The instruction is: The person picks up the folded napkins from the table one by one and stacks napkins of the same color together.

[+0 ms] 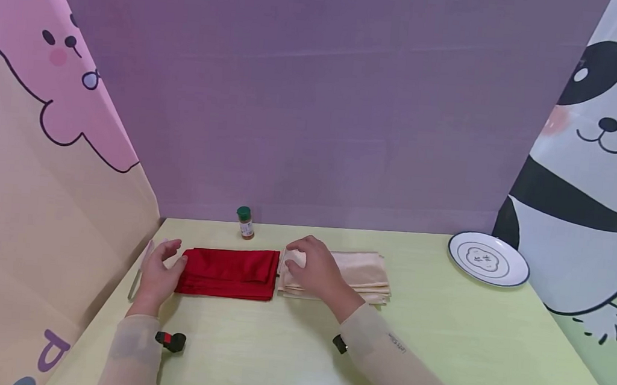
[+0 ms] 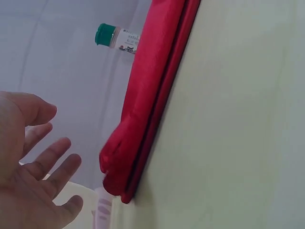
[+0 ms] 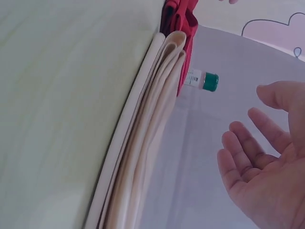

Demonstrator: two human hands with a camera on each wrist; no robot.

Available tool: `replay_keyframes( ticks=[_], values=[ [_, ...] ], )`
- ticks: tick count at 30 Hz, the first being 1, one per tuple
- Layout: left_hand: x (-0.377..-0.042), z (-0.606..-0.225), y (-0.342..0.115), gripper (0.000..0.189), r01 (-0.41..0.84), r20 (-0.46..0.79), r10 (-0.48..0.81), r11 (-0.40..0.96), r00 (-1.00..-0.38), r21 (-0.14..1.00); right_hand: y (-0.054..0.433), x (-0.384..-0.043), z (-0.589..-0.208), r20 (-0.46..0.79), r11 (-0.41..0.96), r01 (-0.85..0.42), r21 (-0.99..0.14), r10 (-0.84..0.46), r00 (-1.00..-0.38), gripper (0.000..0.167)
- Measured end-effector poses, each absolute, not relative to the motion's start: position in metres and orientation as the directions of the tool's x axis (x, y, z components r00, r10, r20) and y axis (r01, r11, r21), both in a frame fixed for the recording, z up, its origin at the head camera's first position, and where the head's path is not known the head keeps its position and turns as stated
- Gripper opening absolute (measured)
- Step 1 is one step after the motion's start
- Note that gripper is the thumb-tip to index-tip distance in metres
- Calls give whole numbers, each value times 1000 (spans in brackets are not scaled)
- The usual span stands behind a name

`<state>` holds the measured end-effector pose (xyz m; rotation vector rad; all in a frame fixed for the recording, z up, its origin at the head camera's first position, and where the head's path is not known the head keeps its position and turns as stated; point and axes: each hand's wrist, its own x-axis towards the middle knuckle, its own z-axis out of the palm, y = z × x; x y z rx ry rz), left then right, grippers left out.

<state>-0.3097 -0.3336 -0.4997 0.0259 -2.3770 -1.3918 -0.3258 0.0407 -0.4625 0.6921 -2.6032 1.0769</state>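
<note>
A folded red satin cloth (image 1: 228, 272) lies on the table beside a folded cream satin cloth (image 1: 356, 275), their near ends meeting. At the red cloth's left end is my left hand (image 1: 156, 274), thumb and fingers apart. In the left wrist view, that hand (image 2: 40, 167) holds nothing and its fingers are loosely bent. Over the left part of the cream cloth hovers my right hand (image 1: 316, 268). The right wrist view shows this hand (image 3: 267, 157) with relaxed fingers and nothing in them, apart from the stacked cream layers (image 3: 147, 124).
A small green-capped jar (image 1: 245, 224) stands behind the red cloth. At the back right is a white plate (image 1: 514, 269) with a dark rim. A slim pale object (image 1: 135, 284) lies by the left wall, partly hidden by my left hand. A purple backdrop (image 1: 320, 109) rises behind the table.
</note>
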Motion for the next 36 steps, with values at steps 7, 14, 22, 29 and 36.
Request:
replay_keyframes(
  ticks=[7,14,22,29,36],
  values=[
    [-312,-492,-327,41,251,415,-194,552,-889,795,65,-321,-459,419,604,-512,-610,-303,-856,30],
    [-310,-486,-315,48,253,415,-184,557,-891,791,91,-320,-463,419,616,-498,-610,-283,-863,30],
    [-308,-481,-306,52,268,441,-121,644,-890,717,119,-315,-462,457,644,-491,-587,-236,-857,40],
    [-306,-476,-297,58,284,476,-83,709,-875,645,138,-312,-456,465,670,-468,-577,-201,-862,43],
    [-306,-480,-287,68,270,461,-32,774,-887,573,163,-315,-450,485,716,-450,-534,-177,-856,49]
  ],
)
